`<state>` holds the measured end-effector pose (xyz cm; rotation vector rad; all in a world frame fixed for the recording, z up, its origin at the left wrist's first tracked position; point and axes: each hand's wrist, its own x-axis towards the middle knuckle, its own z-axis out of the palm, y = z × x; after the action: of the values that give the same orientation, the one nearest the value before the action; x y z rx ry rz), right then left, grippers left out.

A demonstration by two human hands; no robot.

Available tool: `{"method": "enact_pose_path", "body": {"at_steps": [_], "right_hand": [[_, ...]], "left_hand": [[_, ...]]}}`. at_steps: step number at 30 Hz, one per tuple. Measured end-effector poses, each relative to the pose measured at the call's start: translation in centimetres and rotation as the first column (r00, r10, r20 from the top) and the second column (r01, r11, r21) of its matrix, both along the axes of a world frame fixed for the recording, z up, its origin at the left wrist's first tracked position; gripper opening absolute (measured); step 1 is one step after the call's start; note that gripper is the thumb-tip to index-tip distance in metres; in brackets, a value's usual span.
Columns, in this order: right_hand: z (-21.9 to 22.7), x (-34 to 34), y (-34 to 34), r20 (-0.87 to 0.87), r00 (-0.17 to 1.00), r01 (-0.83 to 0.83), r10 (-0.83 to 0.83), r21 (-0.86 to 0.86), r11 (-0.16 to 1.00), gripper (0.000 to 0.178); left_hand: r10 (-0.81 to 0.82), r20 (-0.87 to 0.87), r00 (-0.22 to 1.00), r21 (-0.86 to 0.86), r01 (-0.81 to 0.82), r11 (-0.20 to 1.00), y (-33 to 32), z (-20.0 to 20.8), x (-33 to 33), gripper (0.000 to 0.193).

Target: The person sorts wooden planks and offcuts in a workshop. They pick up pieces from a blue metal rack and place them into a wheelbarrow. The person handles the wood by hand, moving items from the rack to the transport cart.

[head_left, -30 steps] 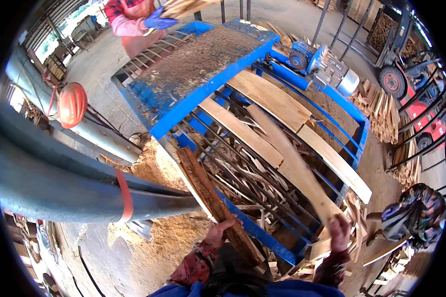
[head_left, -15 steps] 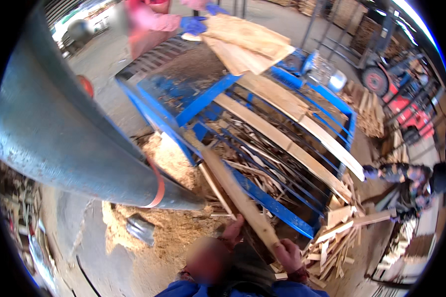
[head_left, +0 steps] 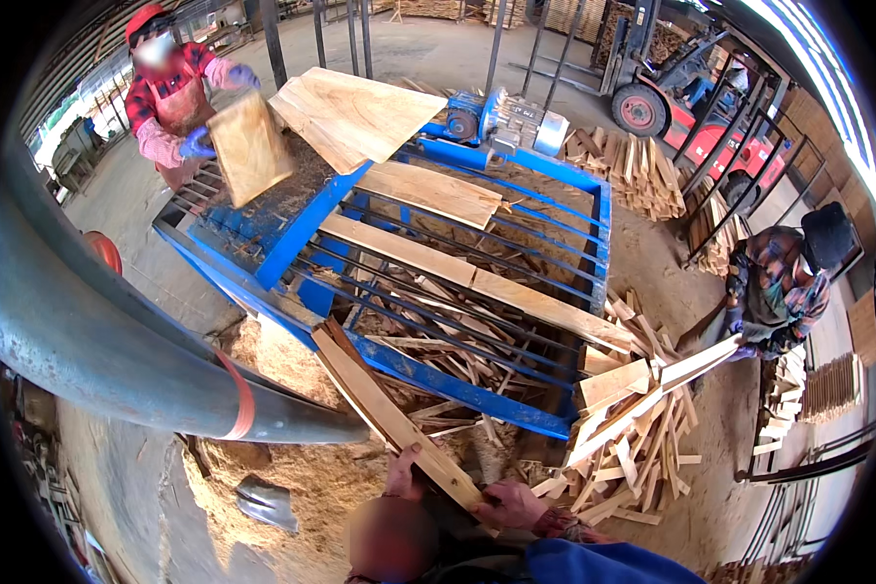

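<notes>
A long, narrow wooden board (head_left: 395,420) slants from the near corner of the blue metal frame (head_left: 472,391) down toward me. My left hand (head_left: 402,473) is closed on its left edge, partway along. At the near end, my right hand (head_left: 513,506) grips the board from the right, with fingers over its end. The board's far end lies by the frame's corner; a thinner strip seems to run along its left side. Two narrow boards (head_left: 399,245) lie end to end across the frame's dark bars.
A person (head_left: 170,107) at far left handles a wide board (head_left: 248,146). Another person (head_left: 784,277) at right holds long strips over a scrap-wood pile (head_left: 638,467). A big grey duct (head_left: 146,360) stands left, above sawdust (head_left: 229,506). A red forklift (head_left: 696,127) is behind.
My view has turned, and the frame sits farther left. The loose strip has come against my board. The far-left person has lifted a board; the right-hand person's strip has left the frame.
</notes>
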<state>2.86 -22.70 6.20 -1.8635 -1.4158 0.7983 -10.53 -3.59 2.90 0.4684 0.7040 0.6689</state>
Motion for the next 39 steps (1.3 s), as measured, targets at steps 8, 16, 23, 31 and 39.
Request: {"method": "enact_pose_path", "body": {"at_steps": [8,16,23,31,39], "right_hand": [[2.8,3.9,0.2,-0.071,0.993,-0.104,0.095,-0.138,0.985,0.058],[6.5,5.9,4.7,-0.649,0.732,-0.087,0.205,0.21,0.974,0.078],[7.4,1.9,2.9,-0.949,0.311,0.117,-0.04,-0.003,0.993,0.062],[6.2,-6.2,1.8,-0.912,0.37,0.189,-0.176,-0.112,0.976,0.039],[3.9,-15.7,1.7,-0.914,0.372,0.076,-0.163,-0.145,0.987,0.034]], "left_hand": [[0.02,-0.296,0.955,0.39,0.102,0.915,0.1,1.0,-0.3,0.047],[-0.381,-0.43,0.818,0.479,0.565,0.672,-4.1,9.8,-1.3,0.06],[-0.485,-0.495,0.721,0.466,0.692,0.552,-8.1,8.4,-3.0,0.066],[-0.465,-0.246,0.85,0.373,0.526,0.764,-14.7,2.1,-13.0,0.089],[-0.218,-0.438,0.872,0.225,0.342,0.912,-26.2,-1.6,-25.1,0.083]]}}
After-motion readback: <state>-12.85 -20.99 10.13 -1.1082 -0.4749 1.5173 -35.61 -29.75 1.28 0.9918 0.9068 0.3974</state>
